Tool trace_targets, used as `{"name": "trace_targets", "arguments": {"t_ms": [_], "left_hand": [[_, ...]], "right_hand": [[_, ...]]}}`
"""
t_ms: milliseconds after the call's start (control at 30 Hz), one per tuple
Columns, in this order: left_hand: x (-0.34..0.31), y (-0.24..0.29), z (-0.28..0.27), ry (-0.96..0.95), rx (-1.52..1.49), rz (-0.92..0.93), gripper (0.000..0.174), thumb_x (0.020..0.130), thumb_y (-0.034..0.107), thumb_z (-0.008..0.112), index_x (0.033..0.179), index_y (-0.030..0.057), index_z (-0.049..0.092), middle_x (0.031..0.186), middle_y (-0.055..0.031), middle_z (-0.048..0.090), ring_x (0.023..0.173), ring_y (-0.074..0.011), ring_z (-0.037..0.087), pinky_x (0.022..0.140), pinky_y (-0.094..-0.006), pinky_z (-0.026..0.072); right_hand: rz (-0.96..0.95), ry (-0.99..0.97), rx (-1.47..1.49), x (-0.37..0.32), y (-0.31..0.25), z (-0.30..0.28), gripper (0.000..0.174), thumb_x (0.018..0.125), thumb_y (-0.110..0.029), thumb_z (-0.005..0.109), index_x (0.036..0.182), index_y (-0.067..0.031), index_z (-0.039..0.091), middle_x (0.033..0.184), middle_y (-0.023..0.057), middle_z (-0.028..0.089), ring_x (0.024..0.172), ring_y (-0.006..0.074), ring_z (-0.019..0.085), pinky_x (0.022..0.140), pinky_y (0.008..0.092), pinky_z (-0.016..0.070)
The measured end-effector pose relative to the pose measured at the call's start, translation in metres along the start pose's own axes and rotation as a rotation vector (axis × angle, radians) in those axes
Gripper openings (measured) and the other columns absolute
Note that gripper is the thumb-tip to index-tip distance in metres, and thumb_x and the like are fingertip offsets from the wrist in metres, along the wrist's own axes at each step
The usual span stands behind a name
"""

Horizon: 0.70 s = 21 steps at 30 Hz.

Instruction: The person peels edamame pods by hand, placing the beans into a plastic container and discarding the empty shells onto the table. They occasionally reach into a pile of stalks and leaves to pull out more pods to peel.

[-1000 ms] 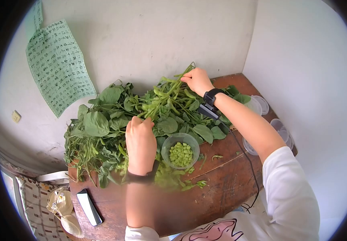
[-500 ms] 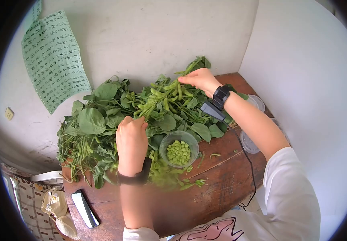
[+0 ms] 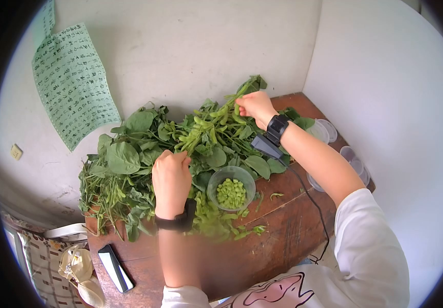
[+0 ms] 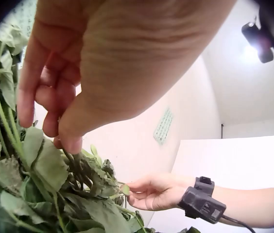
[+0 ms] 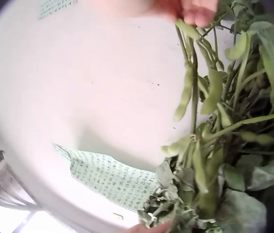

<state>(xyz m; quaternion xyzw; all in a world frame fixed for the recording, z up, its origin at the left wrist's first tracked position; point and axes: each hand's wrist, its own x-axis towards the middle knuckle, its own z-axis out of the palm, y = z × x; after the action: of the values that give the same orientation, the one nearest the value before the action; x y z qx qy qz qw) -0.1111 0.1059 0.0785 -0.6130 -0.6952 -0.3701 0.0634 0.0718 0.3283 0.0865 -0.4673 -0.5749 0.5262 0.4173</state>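
My left hand (image 3: 171, 177) pinches the lower end of a soybean stalk (image 3: 208, 126) hung with plump green pods. At the stalk's upper right end, the thumb and fingers of my right hand (image 3: 256, 106) pinch a soybean pod (image 5: 188, 30); the right wrist view has the fingertips right at it. More pods (image 5: 184, 94) dangle below on the stem. A large heap of leafy soybean plants (image 3: 124, 156) lies under and behind both hands. Just right of my left hand stands a clear plastic bowl (image 3: 211, 191) part-filled with shelled green beans (image 3: 230, 194).
Loose pods and scraps (image 3: 249, 232) lie in front of the bowl on the wooden table (image 3: 283, 220). A phone (image 3: 116, 268) rests at the left edge. Clear plastic containers (image 3: 356, 165) stand at the right edge. A black cable (image 3: 316, 205) trails from my right wrist.
My right hand has shifted slightly down along the stalk, and its fingers have curled in from a flatter pose. A leafy tip now shows above it. The left hand keeps its hold.
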Motion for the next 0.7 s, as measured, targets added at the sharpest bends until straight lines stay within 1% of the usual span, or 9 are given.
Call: {"name": "trace_targets", "arguments": {"t_ms": [67, 100, 167, 300, 400, 433, 567, 600, 700], "left_hand": [[0.001, -0.001, -0.002, -0.014, -0.004, 0.006, 0.015, 0.079, 0.008, 0.068, 0.093, 0.0006, 0.072, 0.077, -0.0194, 0.060, 0.076, -0.0387, 0.060, 0.068, -0.0437, 0.0463], [0.002, -0.002, -0.002, -0.017, -0.003, 0.007, 0.015, 0.079, 0.008, 0.068, 0.093, 0.0006, 0.072, 0.077, -0.0194, 0.060, 0.076, -0.0387, 0.060, 0.068, -0.0437, 0.0463], [0.002, -0.006, -0.003, -0.021, -0.014, -0.020, 0.016, 0.080, 0.009, 0.068, 0.093, 0.0011, 0.072, 0.078, -0.0196, 0.060, 0.076, -0.0387, 0.060, 0.068, -0.0435, 0.0464], [0.003, -0.002, -0.007, -0.046, -0.018, -0.045, 0.014, 0.080, 0.007, 0.067, 0.091, -0.0005, 0.071, 0.081, -0.0194, 0.062, 0.077, -0.0387, 0.062, 0.069, -0.0439, 0.0492], [0.003, -0.004, -0.005, -0.022, 0.006, -0.005, 0.014, 0.081, 0.008, 0.067, 0.092, 0.0004, 0.071, 0.083, -0.0181, 0.063, 0.077, -0.0386, 0.062, 0.070, -0.0435, 0.0494], [0.003, -0.003, -0.006, -0.026, 0.007, -0.022, 0.016, 0.081, 0.011, 0.067, 0.093, 0.0015, 0.072, 0.081, -0.0181, 0.063, 0.076, -0.0376, 0.062, 0.069, -0.0431, 0.0482], [0.003, -0.005, -0.007, -0.053, -0.019, -0.066, 0.019, 0.080, 0.015, 0.069, 0.093, 0.0024, 0.072, 0.079, -0.0171, 0.064, 0.074, -0.0350, 0.062, 0.067, -0.0413, 0.0473], [0.003, -0.004, -0.009, -0.053, -0.017, -0.066, 0.019, 0.080, 0.015, 0.069, 0.093, 0.0024, 0.072, 0.079, -0.0171, 0.064, 0.074, -0.0350, 0.062, 0.067, -0.0413, 0.0473], [0.004, -0.004, -0.012, -0.085, -0.035, -0.107, 0.019, 0.079, 0.015, 0.071, 0.093, 0.0020, 0.072, 0.078, -0.0163, 0.065, 0.072, -0.0337, 0.063, 0.067, -0.0405, 0.0474]], "right_hand": [[-0.098, 0.245, 0.128, 0.003, -0.002, -0.002, 0.014, 0.087, -0.006, 0.066, 0.076, 0.0035, 0.063, 0.066, 0.0042, 0.057, 0.056, 0.0131, 0.054, 0.049, 0.0298, 0.0424], [-0.161, 0.291, 0.124, 0.003, -0.004, -0.009, 0.017, 0.090, -0.012, 0.066, 0.092, 0.0048, 0.065, 0.076, 0.0036, 0.060, 0.064, 0.0102, 0.054, 0.059, 0.0239, 0.0458], [-0.296, 0.419, 0.164, 0.005, -0.007, -0.030, 0.021, 0.092, -0.014, 0.062, 0.078, 0.0019, 0.064, 0.065, 0.0018, 0.055, 0.059, 0.0094, 0.048, 0.054, 0.0269, 0.0381], [-0.244, -0.029, -0.032, -0.076, -0.026, -0.062, 0.020, 0.088, -0.011, 0.065, 0.102, 0.0022, 0.069, 0.077, -0.0018, 0.063, 0.064, 0.0047, 0.051, 0.058, 0.0221, 0.0413], [-0.276, -0.178, -0.449, -0.134, 0.020, -0.078, 0.018, 0.088, -0.009, 0.067, 0.103, 0.0015, 0.066, 0.082, 0.0012, 0.069, 0.071, 0.0050, 0.060, 0.062, 0.0226, 0.0473], [-0.186, -0.251, -0.513, -0.158, 0.024, -0.079, 0.021, 0.086, -0.007, 0.069, 0.104, 0.0031, 0.065, 0.078, 0.0026, 0.070, 0.069, 0.0056, 0.061, 0.064, 0.0236, 0.0491], [-0.242, -0.439, -0.782, -0.197, 0.071, -0.091, 0.022, 0.083, -0.019, 0.074, 0.090, 0.0007, 0.070, 0.062, 0.0035, 0.066, 0.058, 0.0073, 0.059, 0.057, 0.0256, 0.0479], [-0.241, -0.440, -0.781, -0.196, 0.061, -0.088, 0.022, 0.083, -0.019, 0.074, 0.090, 0.0007, 0.070, 0.062, 0.0035, 0.066, 0.058, 0.0073, 0.059, 0.057, 0.0256, 0.0479], [-0.342, -0.325, -0.763, -0.158, 0.015, -0.068, 0.035, 0.087, -0.030, 0.072, 0.065, -0.0034, 0.067, 0.053, 0.0037, 0.058, 0.048, 0.0071, 0.048, 0.049, 0.0262, 0.0397]]}}
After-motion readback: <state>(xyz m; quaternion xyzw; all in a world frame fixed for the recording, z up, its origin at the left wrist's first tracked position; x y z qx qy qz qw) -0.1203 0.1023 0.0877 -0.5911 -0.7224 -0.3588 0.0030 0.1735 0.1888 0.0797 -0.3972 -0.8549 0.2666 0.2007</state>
